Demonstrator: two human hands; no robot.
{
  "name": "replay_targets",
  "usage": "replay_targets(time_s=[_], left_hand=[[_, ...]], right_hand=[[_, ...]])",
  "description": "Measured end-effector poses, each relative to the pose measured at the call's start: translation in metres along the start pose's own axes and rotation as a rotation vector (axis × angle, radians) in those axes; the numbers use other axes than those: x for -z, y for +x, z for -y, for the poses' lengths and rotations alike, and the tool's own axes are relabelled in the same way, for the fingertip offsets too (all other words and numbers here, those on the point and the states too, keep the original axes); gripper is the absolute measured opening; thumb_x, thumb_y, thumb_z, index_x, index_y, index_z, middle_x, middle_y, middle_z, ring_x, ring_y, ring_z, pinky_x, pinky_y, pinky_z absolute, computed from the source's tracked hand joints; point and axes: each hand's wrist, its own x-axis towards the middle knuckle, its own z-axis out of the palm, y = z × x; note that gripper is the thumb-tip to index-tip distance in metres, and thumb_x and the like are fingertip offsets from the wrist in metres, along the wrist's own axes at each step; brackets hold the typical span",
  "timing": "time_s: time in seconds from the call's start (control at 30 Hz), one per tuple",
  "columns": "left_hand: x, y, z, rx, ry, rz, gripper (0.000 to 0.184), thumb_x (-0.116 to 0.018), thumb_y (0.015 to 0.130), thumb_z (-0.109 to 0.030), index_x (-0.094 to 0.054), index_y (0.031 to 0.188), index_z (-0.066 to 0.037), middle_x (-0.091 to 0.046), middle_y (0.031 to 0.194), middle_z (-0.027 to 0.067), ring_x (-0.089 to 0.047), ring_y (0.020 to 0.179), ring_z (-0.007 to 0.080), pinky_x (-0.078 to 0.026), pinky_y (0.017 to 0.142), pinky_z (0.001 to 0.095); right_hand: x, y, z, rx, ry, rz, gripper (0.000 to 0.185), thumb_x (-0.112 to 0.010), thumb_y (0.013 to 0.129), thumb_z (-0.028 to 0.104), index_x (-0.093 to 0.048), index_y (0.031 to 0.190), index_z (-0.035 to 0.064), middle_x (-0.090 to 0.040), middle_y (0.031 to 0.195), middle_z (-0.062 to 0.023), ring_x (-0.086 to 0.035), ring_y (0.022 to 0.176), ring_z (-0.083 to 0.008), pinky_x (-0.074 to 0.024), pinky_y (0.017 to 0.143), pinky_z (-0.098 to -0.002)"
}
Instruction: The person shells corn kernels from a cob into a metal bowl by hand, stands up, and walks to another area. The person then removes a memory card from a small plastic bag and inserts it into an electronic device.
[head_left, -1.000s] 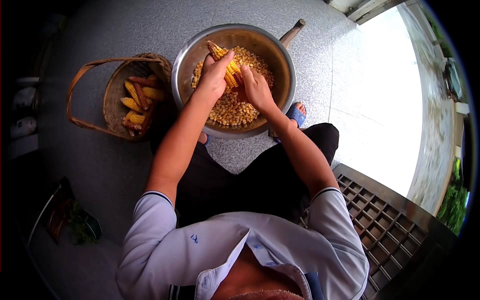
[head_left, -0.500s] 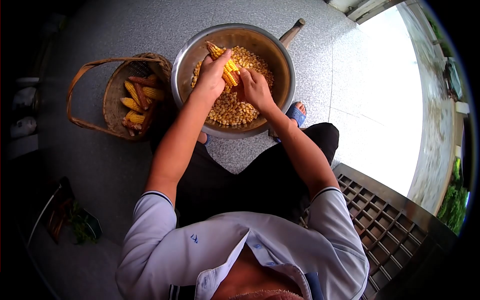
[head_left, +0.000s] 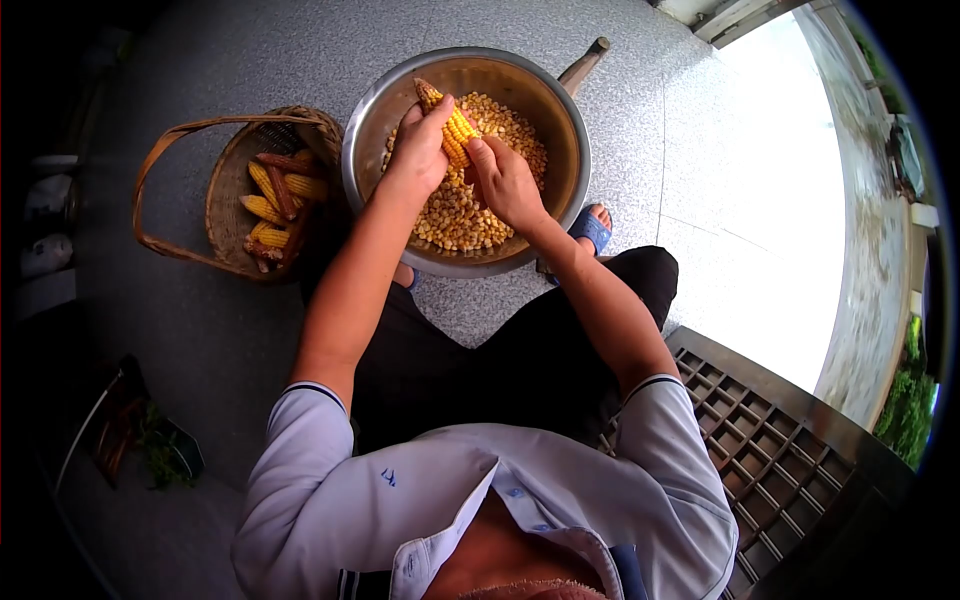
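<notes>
Over a wide metal basin (head_left: 362,200), my left hand (head_left: 420,150) is wrapped round a yellow corn cob (head_left: 457,130), whose darker tip points up and left. My right hand (head_left: 508,182) grips the lower part of the same cob, thumb pressed on its kernels. Loose corn kernels (head_left: 460,220) cover the bottom of the basin beneath both hands. Left of the basin is a wicker basket (head_left: 222,200) with a tall handle, holding several cobs (head_left: 265,208), some yellow and some reddish.
A wooden handle or leg (head_left: 584,68) sticks out behind the basin. My foot in a blue slipper (head_left: 593,230) is at its right. A wooden lattice frame (head_left: 760,440) stands at the lower right, and a plant (head_left: 160,450) is at the lower left.
The cob and both hands have shifted slightly left. My right hand has turned a little, and its thumb now lies against the cob's side.
</notes>
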Motion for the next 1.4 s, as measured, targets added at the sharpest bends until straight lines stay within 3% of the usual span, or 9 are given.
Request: replay_targets(time_s=[0.17, 0.33, 0.43, 0.53, 0.8, 0.87, 0.93, 1.13, 1.4], left_hand=[[-0.002, 0.001, 0.005, -0.046, -0.032, -0.012, 0.017, -0.06, 0.094, -0.012, -0.053, 0.106, -0.001, -0.061, 0.098, 0.0095, -0.062, 0.085, 0.0195, -0.052, 0.077, 0.0353], [-0.006, -0.002, 0.002, -0.035, 0.036, -0.058, 0.016, -0.055, 0.097, -0.014, -0.055, 0.107, -0.002, -0.06, 0.094, 0.0081, -0.06, 0.087, 0.0191, -0.05, 0.08, 0.034], [-0.007, -0.003, 0.004, -0.041, 0.052, -0.077, 0.02, -0.06, 0.094, -0.013, -0.054, 0.11, -0.002, -0.06, 0.099, 0.0074, -0.06, 0.091, 0.0181, -0.049, 0.083, 0.033], [-0.005, -0.002, 0.008, -0.031, 0.048, -0.08, 0.026, -0.063, 0.092, -0.012, -0.053, 0.113, -0.002, -0.06, 0.104, 0.0076, -0.059, 0.096, 0.0179, -0.048, 0.085, 0.0328], [-0.011, -0.006, 0.005, -0.056, 0.029, -0.036, 0.022, -0.058, 0.095, -0.013, -0.054, 0.115, -0.004, -0.06, 0.103, 0.0047, -0.058, 0.095, 0.0145, -0.048, 0.085, 0.0308], [-0.011, -0.007, 0.003, -0.051, 0.027, -0.021, 0.031, -0.065, 0.091, -0.012, -0.051, 0.116, -0.002, -0.06, 0.109, 0.0077, -0.059, 0.099, 0.0171, -0.047, 0.088, 0.0328], [-0.011, -0.006, 0.003, -0.057, 0.044, -0.03, 0.031, -0.065, 0.091, -0.012, -0.051, 0.117, -0.002, -0.06, 0.11, 0.0077, -0.058, 0.099, 0.0169, -0.047, 0.088, 0.0323], [-0.009, -0.005, 0.005, -0.079, 0.082, -0.046, 0.031, -0.065, 0.091, -0.012, -0.052, 0.117, -0.002, -0.06, 0.107, 0.0069, -0.058, 0.099, 0.0155, -0.046, 0.088, 0.0308], [-0.005, -0.005, -0.002, -0.04, -0.006, 0.002, 0.024, -0.062, 0.092, -0.013, -0.055, 0.113, -0.002, -0.06, 0.103, 0.0053, -0.059, 0.094, 0.0153, -0.049, 0.083, 0.0305]], right_hand=[[0.005, 0.003, -0.002, -0.099, 0.018, -0.066, 0.049, -0.031, 0.104, 0.033, -0.053, 0.077, -0.001, -0.057, 0.055, -0.0083, -0.053, 0.042, -0.0155, -0.0436, 0.044, -0.0301], [0.006, 0.003, 0.0, -0.235, 0.308, 0.004, 0.048, -0.036, 0.103, 0.035, -0.058, 0.081, -0.0021, -0.058, 0.056, -0.01, -0.056, 0.044, -0.0176, -0.046, 0.046, -0.0321], [0.004, 0.003, 0.007, -0.302, 0.297, 0.027, 0.048, -0.042, 0.101, 0.04, -0.059, 0.088, -0.0028, -0.059, 0.06, -0.0095, -0.057, 0.048, -0.016, -0.0456, 0.046, -0.0309], [-0.003, 0.004, -0.003, -0.149, -0.004, -0.004, 0.046, -0.048, 0.099, 0.041, -0.059, 0.092, -0.0025, -0.06, 0.064, -0.0089, -0.059, 0.051, -0.0153, -0.0465, 0.048, -0.0301], [0.0, 0.002, -0.003, -0.198, 0.143, -0.086, 0.046, -0.04, 0.102, 0.038, -0.057, 0.087, -0.0021, -0.055, 0.055, -0.0086, -0.055, 0.043, -0.0166, -0.0436, 0.042, -0.0301], [0.0, 0.004, -0.007, -0.212, 0.185, -0.094, 0.047, -0.038, 0.102, 0.036, -0.058, 0.084, -0.0031, -0.056, 0.054, -0.0095, -0.055, 0.041, -0.0177, -0.0449, 0.043, -0.0312], [0.002, 0.005, -0.008, -0.331, 0.393, -0.026, 0.047, -0.04, 0.102, 0.038, -0.059, 0.088, -0.0026, -0.055, 0.055, -0.0077, -0.054, 0.041, -0.0171, -0.0436, 0.041, -0.03], [0.002, 0.002, 0.013, -0.305, 0.239, 0.038, 0.043, -0.047, 0.101, 0.037, -0.059, 0.104, -0.004, -0.053, 0.057, -0.0054, -0.054, 0.044, -0.0146, -0.0422, 0.041, -0.0277], [0.006, 0.005, -0.005, -0.221, 0.303, 0.089, 0.038, -0.045, 0.102, 0.031, -0.058, 0.109, -0.0037, -0.059, 0.067, -0.0063, -0.058, 0.053, -0.0136, -0.0459, 0.048, -0.0263]])
